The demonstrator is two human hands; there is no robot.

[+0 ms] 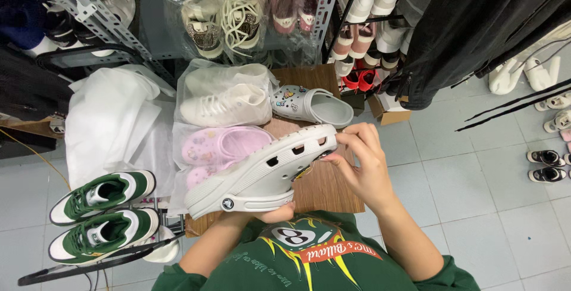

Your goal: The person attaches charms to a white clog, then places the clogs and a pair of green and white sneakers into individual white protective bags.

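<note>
I hold a white clog (pixel 262 172) on its side over a small wooden table (pixel 333 190). My left hand (pixel 279 212) grips the clog from underneath, near its heel end; only the fingertips show. At the toe end my right hand (pixel 360 157) has its fingers pinched on the front holes. A second light clog (pixel 312 105) with small charms lies at the far side of the table.
Bagged pink clogs (pixel 220 148) and bagged white sneakers (pixel 226 104) lie on the table's left. Two green and white sneakers (pixel 104 211) sit on a rack at lower left. Metal shelves (pixel 238 11) hold bagged shoes ahead. Dark clothes (pixel 476 23) hang at right, over tiled floor with shoes (pixel 547 166).
</note>
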